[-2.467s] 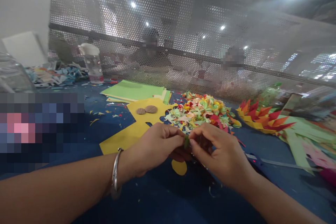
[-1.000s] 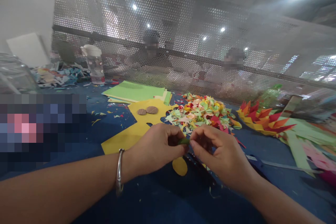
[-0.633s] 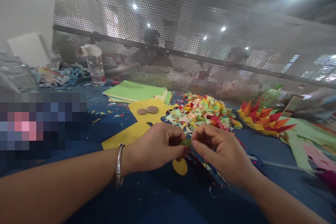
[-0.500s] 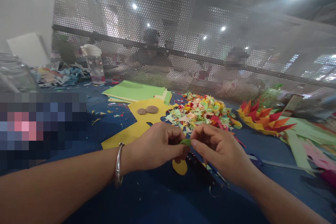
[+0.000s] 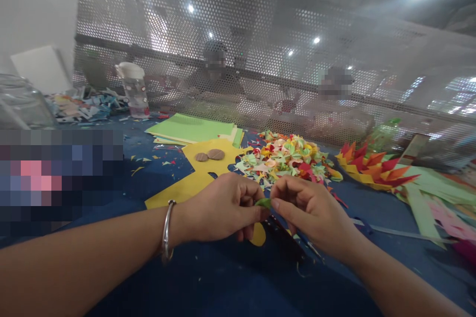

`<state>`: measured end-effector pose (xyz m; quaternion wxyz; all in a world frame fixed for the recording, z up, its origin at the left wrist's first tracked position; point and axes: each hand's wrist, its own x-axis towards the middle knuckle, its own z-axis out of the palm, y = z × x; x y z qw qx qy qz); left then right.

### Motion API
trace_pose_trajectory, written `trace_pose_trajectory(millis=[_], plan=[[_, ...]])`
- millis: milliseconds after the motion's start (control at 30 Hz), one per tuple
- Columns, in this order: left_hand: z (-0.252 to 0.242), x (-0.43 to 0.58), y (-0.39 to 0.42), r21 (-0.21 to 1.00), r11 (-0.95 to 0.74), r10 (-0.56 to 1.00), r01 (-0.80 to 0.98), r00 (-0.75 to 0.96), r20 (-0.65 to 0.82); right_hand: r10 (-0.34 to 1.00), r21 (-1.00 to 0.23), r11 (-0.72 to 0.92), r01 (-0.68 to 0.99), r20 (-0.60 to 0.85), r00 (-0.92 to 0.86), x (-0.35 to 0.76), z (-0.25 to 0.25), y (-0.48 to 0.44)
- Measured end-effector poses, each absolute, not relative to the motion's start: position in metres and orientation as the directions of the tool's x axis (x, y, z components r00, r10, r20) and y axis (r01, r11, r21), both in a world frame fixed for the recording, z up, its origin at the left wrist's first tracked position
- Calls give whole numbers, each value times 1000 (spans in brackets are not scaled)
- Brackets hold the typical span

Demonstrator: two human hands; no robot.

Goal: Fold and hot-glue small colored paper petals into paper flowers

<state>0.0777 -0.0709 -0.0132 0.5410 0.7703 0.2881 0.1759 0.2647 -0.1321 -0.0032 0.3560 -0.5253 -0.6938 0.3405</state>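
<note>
A small green paper piece [image 5: 264, 202] is pinched between my left hand [image 5: 232, 208] and my right hand [image 5: 307, 208], both with curled fingers. Below my left fingers a rounded yellow paper piece [image 5: 258, 235] shows in part. Behind my hands lie yellow sheets [image 5: 182, 188], with two brown rounded pieces [image 5: 214, 154] on the farther one. A heap of small coloured paper pieces [image 5: 290, 156] sits just beyond my right hand. Under my hands is a dark long object [image 5: 286, 240], partly hidden.
Green sheets [image 5: 189, 129] are stacked at the back, near a clear bottle [image 5: 134, 91]. An orange, red and yellow folded paper piece [image 5: 375, 168] and pale green strips [image 5: 422, 213] lie at right. A perforated metal screen [image 5: 167, 20] stands behind; two people show through it.
The fingers of my left hand have shifted slightly and now cover more of the yellow rounded piece. The green piece is tilted a little differently. Both hands stay in nearly the same place.
</note>
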Motion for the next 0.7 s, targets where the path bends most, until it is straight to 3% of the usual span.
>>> trace_pose_trajectory(millis=[333, 533, 700], plan=[[-11, 76, -68, 926, -276, 641, 257, 767, -22, 973, -843, 217, 491, 148, -176, 264, -2, -131], [-13, 76, -61, 931, -328, 647, 161, 756, 97, 971, -839, 236, 490, 184, -154, 265, -4, -130], [-10, 73, -57, 882, -408, 645, 236, 758, 95, 968, -791, 250, 558, 213, -133, 266, -5, -130]])
